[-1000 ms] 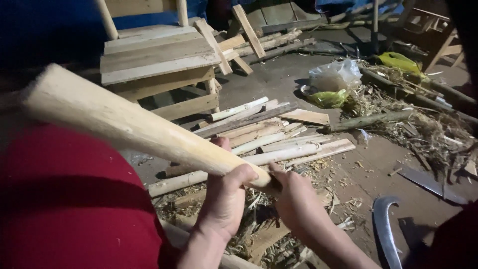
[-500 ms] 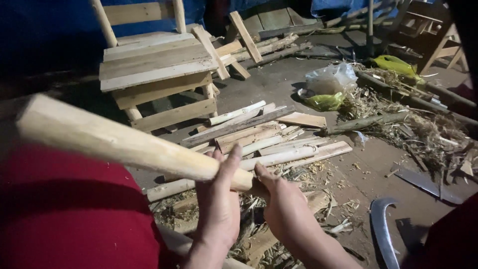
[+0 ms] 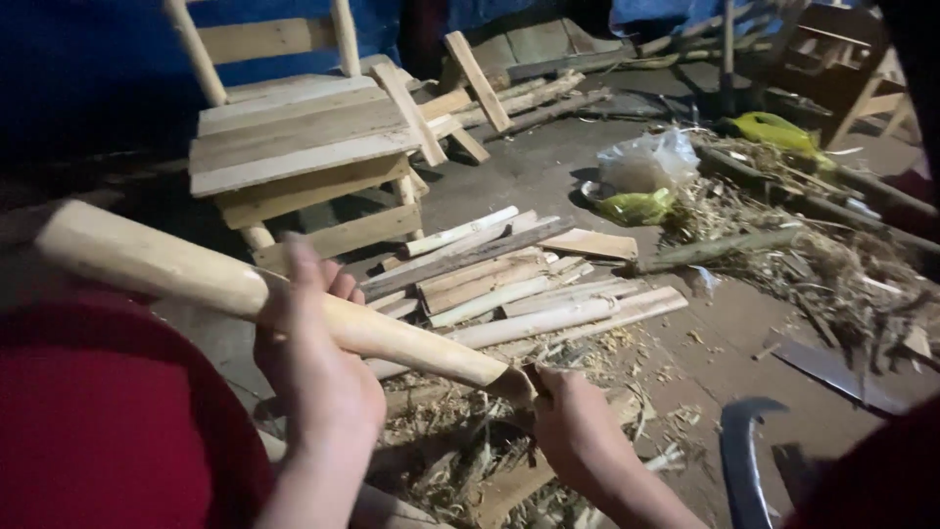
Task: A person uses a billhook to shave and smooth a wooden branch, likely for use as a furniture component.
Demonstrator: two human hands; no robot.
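A pale, peeled wooden pole [image 3: 176, 269] slants from the upper left down to the lower middle, across my red-clothed lap [image 3: 98, 421]. My left hand [image 3: 318, 367] wraps around the pole near its middle. My right hand [image 3: 578, 431] is closed at the pole's narrow, darker lower tip [image 3: 514, 380]. I cannot tell whether it also holds a small tool. Wood shavings [image 3: 460, 460] lie on the ground below both hands.
A small slatted wooden chair [image 3: 294, 137] stands ahead on the left. Several peeled sticks and slats [image 3: 519, 284] lie in a pile beyond my hands. A curved blade [image 3: 741, 460] and a flat blade [image 3: 832, 372] lie at the right, near plastic bags [image 3: 646, 167] and dry fibre [image 3: 813, 245].
My left hand has slid up the pole, away from my right hand. The right hand has stayed at the lower tip, so a longer stretch of pole shows between them.
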